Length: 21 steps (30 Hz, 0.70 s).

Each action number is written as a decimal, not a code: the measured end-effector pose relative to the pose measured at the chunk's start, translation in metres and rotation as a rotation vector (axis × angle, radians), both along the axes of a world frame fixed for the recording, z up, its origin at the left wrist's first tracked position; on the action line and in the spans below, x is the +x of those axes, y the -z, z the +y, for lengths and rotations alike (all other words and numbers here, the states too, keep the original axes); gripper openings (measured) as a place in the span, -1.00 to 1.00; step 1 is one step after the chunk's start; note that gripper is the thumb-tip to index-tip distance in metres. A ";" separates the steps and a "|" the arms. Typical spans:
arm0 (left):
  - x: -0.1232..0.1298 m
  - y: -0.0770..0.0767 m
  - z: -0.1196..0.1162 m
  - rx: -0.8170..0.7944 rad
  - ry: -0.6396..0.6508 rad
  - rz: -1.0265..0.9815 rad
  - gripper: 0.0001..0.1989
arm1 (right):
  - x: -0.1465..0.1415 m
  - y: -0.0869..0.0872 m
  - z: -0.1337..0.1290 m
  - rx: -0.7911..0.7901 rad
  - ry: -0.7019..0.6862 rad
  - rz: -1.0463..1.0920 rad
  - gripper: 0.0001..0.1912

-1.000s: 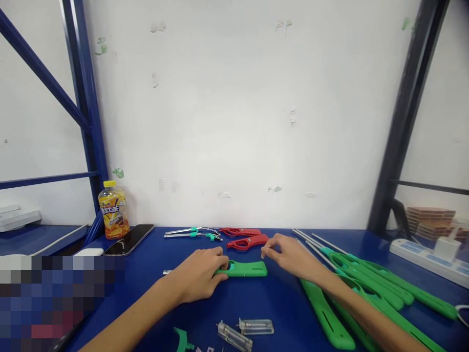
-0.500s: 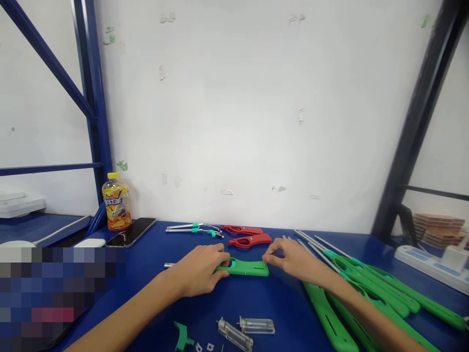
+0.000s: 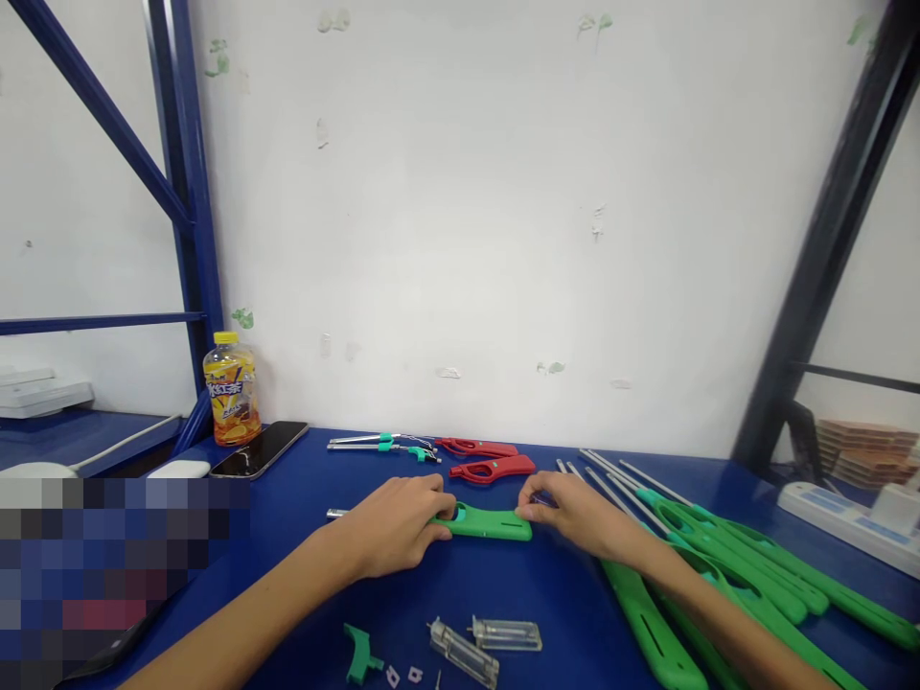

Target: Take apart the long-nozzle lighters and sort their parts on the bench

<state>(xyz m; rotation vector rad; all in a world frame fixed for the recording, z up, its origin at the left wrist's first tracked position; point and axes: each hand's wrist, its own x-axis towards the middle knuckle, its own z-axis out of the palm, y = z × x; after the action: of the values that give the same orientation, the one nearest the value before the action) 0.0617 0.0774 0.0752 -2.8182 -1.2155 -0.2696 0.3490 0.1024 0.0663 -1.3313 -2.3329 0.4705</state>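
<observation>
A green long-necked gas lighter (image 3: 493, 523) lies sideways on the blue table, its metal tube pointing left. My left hand (image 3: 402, 522) is closed around its trigger end, hiding the loop and part of the tube. At the handle's right end, my right hand (image 3: 564, 513) is closed with thumb and index finger pinched on the tip. Whether something small sits between those fingertips is hidden. Nearer to me lie two clear fuel tanks (image 3: 507, 634), a teal trigger (image 3: 360, 655) and small white pieces (image 3: 415, 675).
Several green lighters (image 3: 751, 580) with metal tubes spread under and beside my right forearm. Behind my hands lie two red lighter bodies (image 3: 495, 468) and metal tubes with teal parts (image 3: 366, 447). A phone (image 3: 263, 449), drink bottle (image 3: 232, 393) and power strip (image 3: 848, 532) stand around the edges.
My right thumb and index finger have settled against the handle's right end. My left hand keeps its hold on the lighter. The whole view has shifted slightly.
</observation>
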 end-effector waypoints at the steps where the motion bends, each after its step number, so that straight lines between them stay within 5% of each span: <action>1: 0.000 -0.001 0.000 -0.004 0.001 0.003 -0.96 | 0.000 0.000 -0.001 0.002 -0.005 0.006 -0.79; 9: 0.000 -0.002 -0.001 -0.012 0.000 0.003 -0.95 | -0.003 -0.010 -0.005 0.004 -0.009 0.073 -0.72; 17: 0.001 -0.001 -0.003 0.006 -0.002 0.005 -0.91 | -0.022 -0.022 -0.033 -0.360 -0.262 0.139 -0.71; 21: 0.002 -0.002 -0.005 0.022 -0.004 0.004 -0.90 | -0.030 -0.025 -0.043 -0.300 -0.289 0.134 -0.72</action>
<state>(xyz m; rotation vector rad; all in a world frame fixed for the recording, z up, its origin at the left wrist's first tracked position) 0.0636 0.0722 0.0775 -2.7961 -1.2100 -0.2747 0.3186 0.0591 0.0912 -1.0442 -2.4180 1.0012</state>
